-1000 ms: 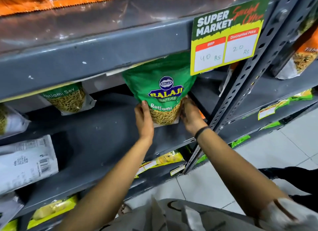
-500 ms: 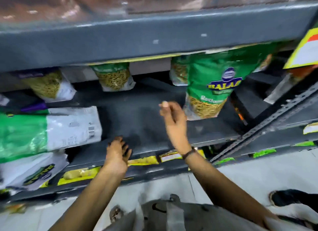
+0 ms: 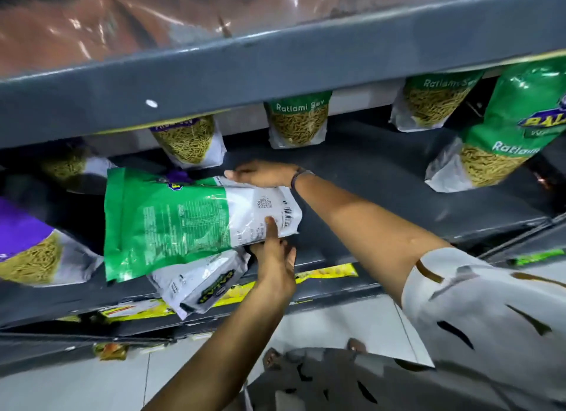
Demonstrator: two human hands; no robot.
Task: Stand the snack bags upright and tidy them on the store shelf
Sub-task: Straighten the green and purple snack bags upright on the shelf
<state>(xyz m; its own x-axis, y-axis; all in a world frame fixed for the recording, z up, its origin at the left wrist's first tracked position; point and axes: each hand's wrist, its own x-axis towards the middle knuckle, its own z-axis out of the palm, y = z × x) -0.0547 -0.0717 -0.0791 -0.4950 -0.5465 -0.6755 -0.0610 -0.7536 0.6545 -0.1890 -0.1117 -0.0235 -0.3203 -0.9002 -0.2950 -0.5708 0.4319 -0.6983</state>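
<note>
Moved left since half a second ago: both hands, now clamping a flat-lying green bag [image 3: 171, 220] at its white base, left hand [image 3: 273, 254] below, right hand [image 3: 263, 174] above, fingers closed on it. Light, soft, crinkly, probably slippery. Open shelf [image 3: 367, 171] to the right; another bag [image 3: 199, 283] overhanging the lip.

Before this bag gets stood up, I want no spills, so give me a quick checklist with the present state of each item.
1. Both hands on the green bag: ok, left hand at its lower edge, right hand at its upper edge.
2. Bag upright: not ok, it lies sideways, back facing out.
3. Nothing beneath it: not ok, a white bag lies under it, overhanging the shelf edge.
4. Free standing space to the right: ok.
5. Bag sealed: cannot tell.
</note>
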